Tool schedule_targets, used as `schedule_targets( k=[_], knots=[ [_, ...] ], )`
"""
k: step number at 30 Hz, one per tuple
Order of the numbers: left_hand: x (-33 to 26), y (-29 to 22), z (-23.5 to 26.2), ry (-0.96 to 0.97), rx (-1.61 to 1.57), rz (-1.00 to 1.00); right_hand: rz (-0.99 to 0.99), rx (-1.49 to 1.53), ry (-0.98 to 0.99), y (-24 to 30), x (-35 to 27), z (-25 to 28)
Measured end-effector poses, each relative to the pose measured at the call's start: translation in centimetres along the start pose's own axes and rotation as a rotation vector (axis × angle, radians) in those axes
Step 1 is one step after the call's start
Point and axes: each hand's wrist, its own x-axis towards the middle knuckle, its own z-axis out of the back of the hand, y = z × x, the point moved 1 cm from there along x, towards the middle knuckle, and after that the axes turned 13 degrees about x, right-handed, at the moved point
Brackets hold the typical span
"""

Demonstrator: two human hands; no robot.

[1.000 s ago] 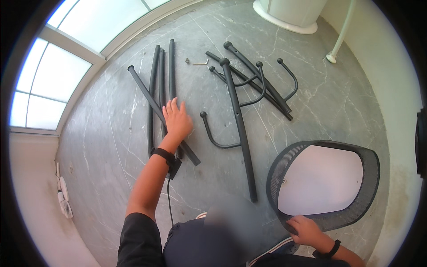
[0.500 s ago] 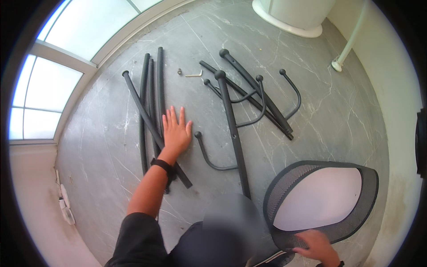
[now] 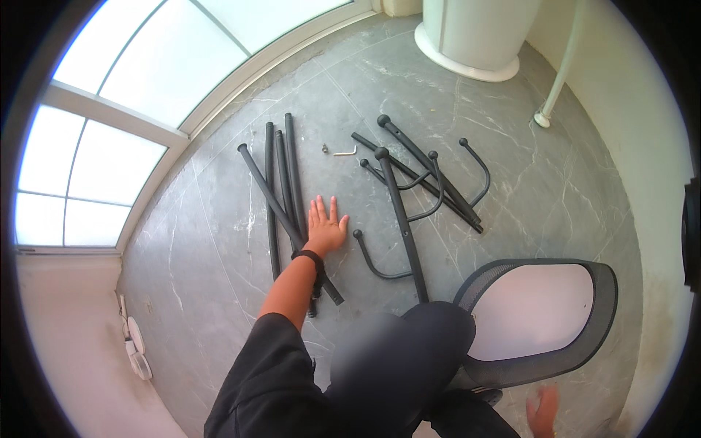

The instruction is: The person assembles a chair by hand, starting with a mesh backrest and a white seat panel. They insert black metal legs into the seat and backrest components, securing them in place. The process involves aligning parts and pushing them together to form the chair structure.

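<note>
While the left hand (image 3: 326,228) is palm down with fingers splayed and extended, pointing away from the body, the thumb sits out to the right. Looks planted on the floor (image 3: 182,255). Left forearm comes up from the lower edge on a slant toward the right, elbow bent near the black sleeve (image 3: 266,369), black band (image 3: 309,257) at the wrist.

Wrist passes over the diagonal tube (image 3: 282,211), which crosses three roughly parallel tubes (image 3: 294,168), all black, left of centre. Hand is just beside that bundle; can't tell if it touches.

Right hand (image 3: 541,412) is low right, motion-blurred, below and apart from the mesh-rimmed oval piece (image 3: 537,314). Can't tell how its fingers are set.

To the right of the left hand: near hook pole (image 3: 402,223), ball end away from the body. Beyond it, a second hook pole (image 3: 409,144) lies at an angle. Hex key (image 3: 345,152) and a small metal part (image 3: 325,149) lie side by side between tubes and poles, farther out than the left hand.
</note>
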Motion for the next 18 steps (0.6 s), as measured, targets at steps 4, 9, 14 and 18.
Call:
schedule_targets(
  k=[4,9,14,18],
  knots=[
    [4.7,0.6,4.1,-0.098,-0.025,-0.063,-0.621,0.044,0.446,-5.0,-12.5,-7.1],
    [11.7,4.2,5.7,-0.503,-0.117,-0.125,-0.779,0.131,0.427,-3.9,-16.9,-11.5],
    [16.9,5.4,3.0,-0.308,-0.115,-0.191,-0.797,0.173,0.366,-3.3,-17.7,-12.8],
    [18.0,4.4,1.2,-0.423,-0.019,-0.224,-0.793,0.206,0.342,-2.4,-18.4,-11.7]
  ],
)
